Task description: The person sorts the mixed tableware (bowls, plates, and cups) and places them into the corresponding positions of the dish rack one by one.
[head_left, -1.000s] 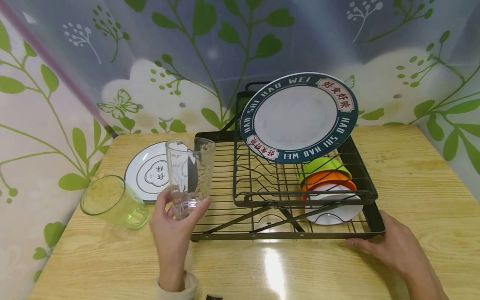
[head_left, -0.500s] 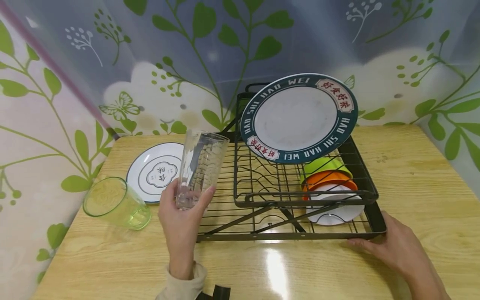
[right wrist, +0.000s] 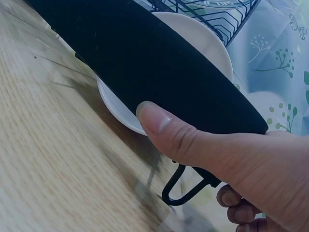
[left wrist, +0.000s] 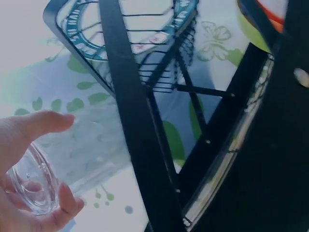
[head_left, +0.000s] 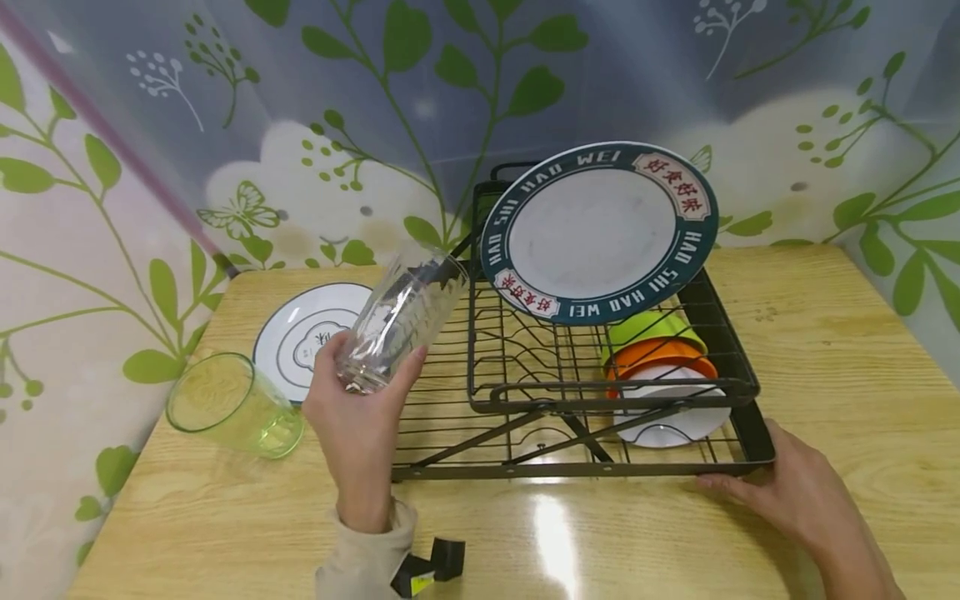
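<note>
My left hand (head_left: pixel 358 429) grips a clear drinking glass (head_left: pixel 405 321) near its base, thumb on one side and fingers on the other. The glass leans to the right, its mouth by the left side of the upper tier of a black two-tier dish rack (head_left: pixel 577 471). In the left wrist view the fingers curl round the glass base (left wrist: pixel 36 181), beside a dark rack bar. My right hand (head_left: pixel 798 492) holds the rack's front right corner; the right wrist view shows the thumb (right wrist: pixel 169 130) pressed on the black frame (right wrist: pixel 159 67).
A large green-rimmed plate (head_left: pixel 592 233) leans on the upper tier. Below it, green, orange and white bowls (head_left: pixel 660 362) stand at the right. Left of the rack are a small white plate (head_left: pixel 288 333) and a tilted green glass (head_left: pixel 232 404). A patterned wall covering rises behind the table.
The clear glass has gone from nearly upright to tilted right, and has moved up and rightward with my left hand. My right hand keeps its hold on the rack corner.
</note>
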{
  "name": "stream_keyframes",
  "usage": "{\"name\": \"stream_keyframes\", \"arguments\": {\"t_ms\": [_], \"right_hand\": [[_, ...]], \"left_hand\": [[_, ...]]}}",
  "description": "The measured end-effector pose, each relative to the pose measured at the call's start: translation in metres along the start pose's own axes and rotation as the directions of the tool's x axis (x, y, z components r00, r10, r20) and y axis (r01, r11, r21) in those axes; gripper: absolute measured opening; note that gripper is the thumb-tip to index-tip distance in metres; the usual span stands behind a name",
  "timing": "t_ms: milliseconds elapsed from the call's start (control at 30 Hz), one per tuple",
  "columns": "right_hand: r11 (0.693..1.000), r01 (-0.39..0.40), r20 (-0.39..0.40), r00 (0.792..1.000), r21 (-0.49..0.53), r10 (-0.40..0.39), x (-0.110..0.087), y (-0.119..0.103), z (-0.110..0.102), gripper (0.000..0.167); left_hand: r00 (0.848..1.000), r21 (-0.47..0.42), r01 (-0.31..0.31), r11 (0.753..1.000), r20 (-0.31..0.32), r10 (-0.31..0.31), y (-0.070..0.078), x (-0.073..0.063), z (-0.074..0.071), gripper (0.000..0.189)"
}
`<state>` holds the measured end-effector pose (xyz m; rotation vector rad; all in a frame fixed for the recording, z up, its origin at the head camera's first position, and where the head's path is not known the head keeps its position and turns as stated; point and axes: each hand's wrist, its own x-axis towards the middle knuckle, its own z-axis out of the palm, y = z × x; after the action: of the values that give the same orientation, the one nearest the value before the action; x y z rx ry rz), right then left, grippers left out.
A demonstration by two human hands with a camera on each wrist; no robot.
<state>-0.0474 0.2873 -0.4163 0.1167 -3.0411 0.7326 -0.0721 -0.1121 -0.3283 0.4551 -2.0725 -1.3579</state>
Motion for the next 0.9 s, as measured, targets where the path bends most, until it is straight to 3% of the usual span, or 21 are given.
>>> {"name": "stream_keyframes", "arguments": {"t_ms": [167, 367, 533, 600, 700, 900], "right_hand": [[1.000, 0.015, -0.015, 1.000, 0.000, -0.015, 0.000, 0.000, 0.000, 0.093], [1.000, -0.010, 0.022, 1.000, -0.007, 0.010, 0.000, 0.001, -0.001, 0.098], [1.000, -0.022, 0.029, 0.999, -0.014, 0.022, 0.001, 0.000, -0.002, 0.099], [1.000, -0.015, 0.022, 1.000, -0.011, 0.015, 0.001, 0.000, -0.002, 0.098], [1.000, 0.002, 0.001, 1.000, -0.007, -0.002, 0.000, 0.000, -0.001, 0.096], [1.000, 0.024, -0.031, 0.999, 0.003, -0.024, -0.002, -0.001, -0.001, 0.091]], "left_hand": [[1.000, -0.039, -0.014, 0.999, -0.012, 0.013, 0.009, 0.002, 0.005, 0.073], [0.999, -0.077, -0.041, 0.996, -0.023, 0.039, 0.016, 0.002, 0.014, 0.071], [0.991, -0.144, -0.100, 0.985, -0.107, 0.085, 0.020, 0.008, 0.021, 0.074], [0.989, -0.182, -0.100, 0.978, -0.129, 0.077, 0.021, 0.009, 0.024, 0.078], [0.989, -0.224, -0.083, 0.971, -0.134, 0.054, 0.021, 0.008, 0.028, 0.082], [0.988, -0.239, -0.108, 0.965, -0.132, 0.078, 0.021, 0.006, 0.040, 0.079]]}}
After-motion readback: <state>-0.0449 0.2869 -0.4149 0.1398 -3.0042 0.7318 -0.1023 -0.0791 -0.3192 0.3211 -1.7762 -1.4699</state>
